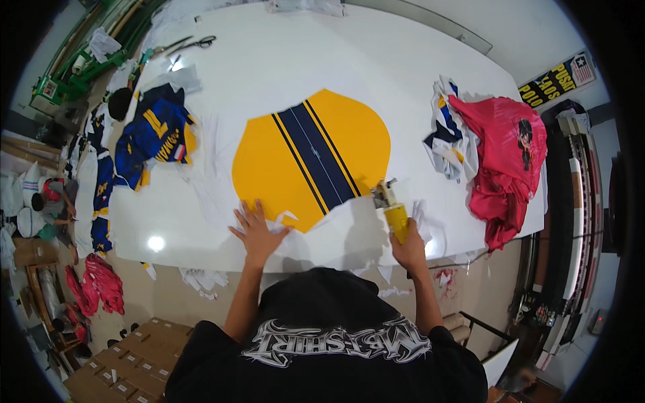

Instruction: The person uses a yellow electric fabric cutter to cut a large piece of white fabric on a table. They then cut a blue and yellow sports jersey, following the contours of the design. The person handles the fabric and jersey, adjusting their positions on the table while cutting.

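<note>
One yellow panel (309, 162), one yellow tool (394, 213), one white table (269, 64)

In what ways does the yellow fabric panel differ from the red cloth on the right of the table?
The yellow fabric panel lies spread flat, while the red cloth is crumpled in a heap. The panel carries dark blue stripes; the red cloth bears a printed figure. Both lie on the white table.

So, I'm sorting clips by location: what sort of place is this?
Probably a garment-cutting workshop: a yellow fabric panel with navy stripes lies on a white table, the right hand holds a yellow metal-headed tool, apparently a cutter, and black-handled scissors lie beyond.
</note>
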Demonstrator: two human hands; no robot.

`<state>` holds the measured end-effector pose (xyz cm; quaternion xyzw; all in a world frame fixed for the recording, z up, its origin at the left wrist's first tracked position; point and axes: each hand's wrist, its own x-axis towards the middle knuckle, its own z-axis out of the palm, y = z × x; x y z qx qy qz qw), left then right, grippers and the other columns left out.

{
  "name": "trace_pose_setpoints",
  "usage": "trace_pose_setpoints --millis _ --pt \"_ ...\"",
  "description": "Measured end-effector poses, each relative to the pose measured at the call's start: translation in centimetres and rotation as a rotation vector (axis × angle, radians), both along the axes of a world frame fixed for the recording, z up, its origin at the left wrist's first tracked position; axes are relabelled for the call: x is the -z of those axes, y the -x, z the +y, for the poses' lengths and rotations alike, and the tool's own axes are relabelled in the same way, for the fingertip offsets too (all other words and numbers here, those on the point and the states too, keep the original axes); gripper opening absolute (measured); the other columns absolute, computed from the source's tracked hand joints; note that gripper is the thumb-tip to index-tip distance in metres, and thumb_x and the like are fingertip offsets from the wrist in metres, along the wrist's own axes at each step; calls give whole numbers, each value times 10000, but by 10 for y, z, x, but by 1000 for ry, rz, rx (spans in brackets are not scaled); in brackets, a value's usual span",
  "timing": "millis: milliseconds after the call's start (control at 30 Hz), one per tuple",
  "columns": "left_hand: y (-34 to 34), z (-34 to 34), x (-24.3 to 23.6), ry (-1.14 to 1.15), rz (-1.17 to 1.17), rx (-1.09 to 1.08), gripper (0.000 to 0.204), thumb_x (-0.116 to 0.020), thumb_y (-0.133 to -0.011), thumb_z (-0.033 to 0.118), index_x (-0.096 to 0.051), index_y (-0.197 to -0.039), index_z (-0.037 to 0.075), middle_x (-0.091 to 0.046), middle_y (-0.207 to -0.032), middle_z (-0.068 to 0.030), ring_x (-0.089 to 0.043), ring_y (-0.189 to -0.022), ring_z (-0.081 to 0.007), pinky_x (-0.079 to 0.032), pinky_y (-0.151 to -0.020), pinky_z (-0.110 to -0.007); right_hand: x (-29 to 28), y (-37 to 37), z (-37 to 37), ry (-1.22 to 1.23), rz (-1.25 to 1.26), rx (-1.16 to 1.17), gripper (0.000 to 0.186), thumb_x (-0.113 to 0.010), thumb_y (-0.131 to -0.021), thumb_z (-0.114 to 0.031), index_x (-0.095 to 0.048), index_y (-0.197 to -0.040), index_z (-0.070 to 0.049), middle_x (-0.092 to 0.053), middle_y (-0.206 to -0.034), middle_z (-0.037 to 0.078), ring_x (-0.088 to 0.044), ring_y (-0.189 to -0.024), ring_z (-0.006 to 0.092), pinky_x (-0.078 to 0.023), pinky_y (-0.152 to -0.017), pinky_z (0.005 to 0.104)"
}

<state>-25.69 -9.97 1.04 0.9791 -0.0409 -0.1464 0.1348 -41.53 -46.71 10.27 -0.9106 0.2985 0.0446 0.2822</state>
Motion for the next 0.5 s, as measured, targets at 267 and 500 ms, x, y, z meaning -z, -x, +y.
trace_pose_setpoints --millis 267,500 --pt "51 28 2 97 -42 260 609 -617 -1003 311 -482 -1562 110 -250 -1709 -198 -165 -1570 -525 -120 -1179 -791 2 61 38 -61 99 -258 673 -725 -942 -272 -383 -1423 53 -652 -1176 344 -687 -950 535 -565 -811 577" --pt "144 97 -4 221 -82 564 341 -600 -942 48 -676 -1273 72 -529 -1528 -191 -408 -1498 -388 -242 -1245 -600 15 73 42 -40 -11 -277 626 -733 -940 -245 -398 -1387 37 -639 -1214 336 -687 -935 533 -565 -787 575"
